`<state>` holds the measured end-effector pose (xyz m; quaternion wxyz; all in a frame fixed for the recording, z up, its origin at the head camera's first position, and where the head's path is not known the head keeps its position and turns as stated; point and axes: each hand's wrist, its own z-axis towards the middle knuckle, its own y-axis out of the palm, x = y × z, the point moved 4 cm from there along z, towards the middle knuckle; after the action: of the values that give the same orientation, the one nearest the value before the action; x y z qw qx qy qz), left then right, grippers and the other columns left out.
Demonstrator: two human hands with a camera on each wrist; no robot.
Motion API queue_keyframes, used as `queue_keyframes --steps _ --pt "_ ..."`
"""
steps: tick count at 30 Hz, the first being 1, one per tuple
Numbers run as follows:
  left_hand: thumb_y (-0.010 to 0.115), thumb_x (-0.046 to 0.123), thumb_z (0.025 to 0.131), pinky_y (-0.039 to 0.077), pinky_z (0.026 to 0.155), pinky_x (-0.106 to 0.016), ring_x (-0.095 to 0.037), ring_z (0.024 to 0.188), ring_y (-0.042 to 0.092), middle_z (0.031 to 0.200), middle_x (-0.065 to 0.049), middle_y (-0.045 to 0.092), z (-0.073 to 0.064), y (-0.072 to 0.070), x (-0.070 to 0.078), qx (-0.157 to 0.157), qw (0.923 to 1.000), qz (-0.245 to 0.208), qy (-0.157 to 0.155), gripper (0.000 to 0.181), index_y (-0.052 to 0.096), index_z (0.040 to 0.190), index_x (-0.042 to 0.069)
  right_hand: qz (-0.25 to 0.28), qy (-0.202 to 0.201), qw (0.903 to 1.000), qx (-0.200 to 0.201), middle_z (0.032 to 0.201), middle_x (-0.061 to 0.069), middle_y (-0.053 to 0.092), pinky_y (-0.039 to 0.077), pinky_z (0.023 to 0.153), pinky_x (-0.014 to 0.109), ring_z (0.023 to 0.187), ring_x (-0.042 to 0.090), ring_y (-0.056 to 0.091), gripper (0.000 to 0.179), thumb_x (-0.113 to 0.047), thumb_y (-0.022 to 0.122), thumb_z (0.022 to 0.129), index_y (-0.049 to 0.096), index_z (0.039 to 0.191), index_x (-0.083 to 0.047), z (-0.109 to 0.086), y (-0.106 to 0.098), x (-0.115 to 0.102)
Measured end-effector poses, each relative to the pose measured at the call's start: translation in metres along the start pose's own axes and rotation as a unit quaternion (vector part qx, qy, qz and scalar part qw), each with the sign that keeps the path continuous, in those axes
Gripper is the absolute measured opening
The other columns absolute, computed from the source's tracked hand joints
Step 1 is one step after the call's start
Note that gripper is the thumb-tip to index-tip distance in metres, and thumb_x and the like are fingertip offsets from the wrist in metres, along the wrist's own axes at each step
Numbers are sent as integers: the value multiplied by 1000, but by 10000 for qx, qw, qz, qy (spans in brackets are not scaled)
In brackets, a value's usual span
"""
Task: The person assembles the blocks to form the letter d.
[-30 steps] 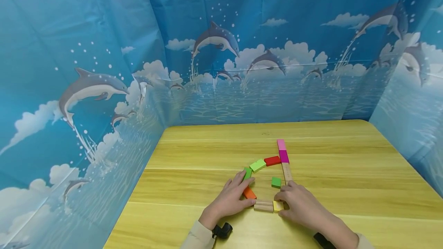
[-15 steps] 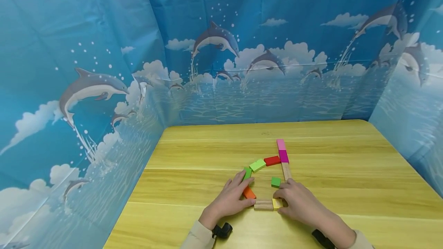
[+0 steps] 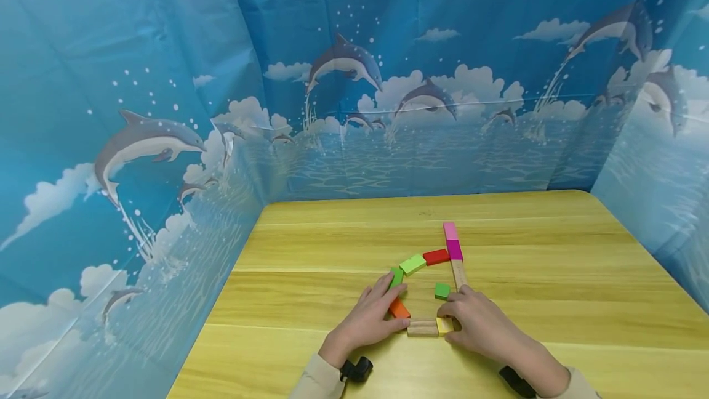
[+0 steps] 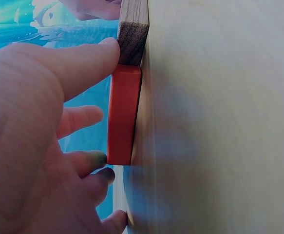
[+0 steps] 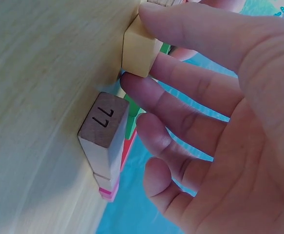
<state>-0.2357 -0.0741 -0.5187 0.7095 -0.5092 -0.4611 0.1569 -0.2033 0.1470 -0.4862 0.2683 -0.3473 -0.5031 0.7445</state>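
My left hand (image 3: 368, 319) lies along the left side of a ring of wooden blocks, fingers spread. In the left wrist view its thumb touches the corner where the orange block (image 4: 123, 114) meets a plain wood block (image 4: 133, 31). The fingers reach over a green block (image 3: 396, 278), partly covering it. My right hand (image 3: 482, 325) pinches a yellow block (image 5: 142, 48) between thumb and fingers. That block sits at the right end of the plain wood block, on the table. A small green block (image 3: 442, 291) lies inside the ring, near the right fingertips.
A lime block (image 3: 412, 265) and a red block (image 3: 436, 257) curve along the far side. On the right, a pink block (image 3: 450, 231), a magenta block (image 3: 454, 249) and plain wood (image 3: 458, 273) form a straight line. A blue dolphin-print curtain (image 3: 421, 159) stands behind the table (image 3: 332, 226).
The right hand has shifted the yellow block slightly away from me and now holds it level with the plain wood block. My left hand has stayed in place.
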Motion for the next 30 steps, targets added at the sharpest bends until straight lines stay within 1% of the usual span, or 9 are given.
queue_keyframes --steps 4,7,12,15,19,23,26,30 --pt "61 49 99 17 118 -57 -22 153 15 167 -9 15 0 0 -1 -3 10000 3 4 68 37 157 23 21 -3 10000 -30 92 -9 68 44 67 33 82 10 47 32 -26 93 66 78 93 -19 0 -2 0" --pt "60 50 99 17 118 -57 -22 152 15 167 -9 16 1 1 -1 -8 10000 13 26 68 37 157 23 141 12 9999 -64 92 -9 68 42 65 30 80 10 46 32 -25 92 67 78 95 -19 0 -6 0" --pt "60 49 99 17 118 -58 -22 152 15 167 -9 15 1 1 -1 0 10000 20 29 68 37 157 23 293 133 9995 -58 95 -8 68 44 64 28 81 9 47 32 -26 91 72 79 100 -18 4 -17 5" --pt "61 49 99 17 118 -57 -22 153 15 167 -9 15 0 0 0 15 10000 14 30 68 36 157 23 307 209 9993 -74 93 -8 66 45 63 28 81 10 47 31 -25 90 74 79 102 -17 7 -23 10" --pt "60 48 99 18 118 -58 -23 153 15 167 -9 16 0 0 0 25 10000 30 44 68 36 158 22 381 322 9987 -87 87 -9 62 44 62 26 78 11 46 28 -23 88 78 78 104 -17 12 -28 19" --pt "57 49 101 18 118 -58 -25 152 15 167 -9 17 -1 0 0 32 10000 20 49 67 35 158 23 480 562 9973 8 92 -7 66 46 66 30 82 14 51 29 -22 87 79 77 106 -16 17 -30 29" --pt "55 49 101 18 118 -58 -26 153 15 167 -8 17 -1 0 -1 28 10000 -8 38 66 34 158 23 618 763 9952 50 100 -6 69 49 70 35 88 18 55 32 -21 87 79 76 109 -16 21 -31 37" --pt "55 50 102 17 118 -57 -26 153 14 167 -7 16 0 0 -1 21 10000 21 8 67 33 159 24 846 896 9923 83 104 -3 69 49 73 38 93 22 57 33 -21 85 82 75 113 -15 25 -30 46"
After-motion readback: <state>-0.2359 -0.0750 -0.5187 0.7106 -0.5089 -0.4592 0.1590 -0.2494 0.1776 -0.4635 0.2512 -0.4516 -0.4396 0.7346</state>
